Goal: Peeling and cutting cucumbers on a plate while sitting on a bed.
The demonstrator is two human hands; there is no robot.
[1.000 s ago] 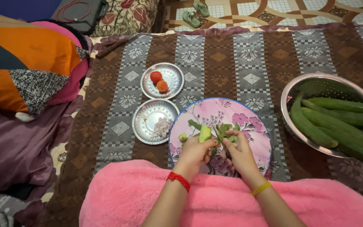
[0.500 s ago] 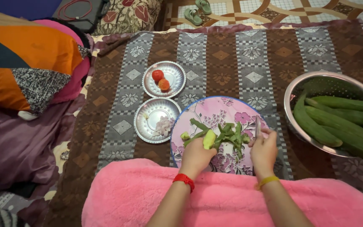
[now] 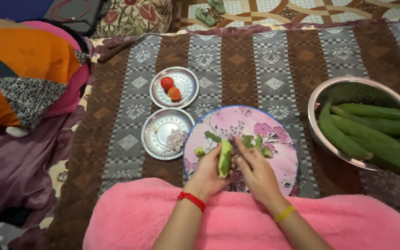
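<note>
Head view looks down on one pale green, partly peeled gourd piece (image 3: pixel 225 158), held upright over the near edge of the pink flowered plate (image 3: pixel 281 159). The left hand (image 3: pixel 208 172) is wrapped around its lower part, fingers closed on it. The right hand (image 3: pixel 254 170) is closed around a small peeler or knife (image 3: pixel 234 142), of which only a dark tip shows, and that tip sits just beside the top of the gourd piece.

On the plate lie several green peel strips (image 3: pixel 255 141); they overlap too much to count exactly, and one small cut end (image 3: pixel 200 151) sits apart at the left. Beside the plate are two round steel dishes: the nearer steel dish (image 3: pixel 160 134) holds a little heap of pale chopped bits (image 3: pixel 176 138), and the farther steel dish (image 3: pixel 184 81) holds two tomatoes (image 3: pixel 170 88). At the right a single steel colander (image 3: pixel 348 85) holds about five long green gourds (image 3: pixel 376 134). One red band is on the left wrist, one yellow band on the right. Two green sandals (image 3: pixel 210 11) lie on the floor beyond the patterned cloth (image 3: pixel 255 65).

Half a second ago the right hand was well apart from the gourd piece, at the plate's right edge with the blade raised; now it is back against the piece. The peel strips have spread less widely under the hands.
</note>
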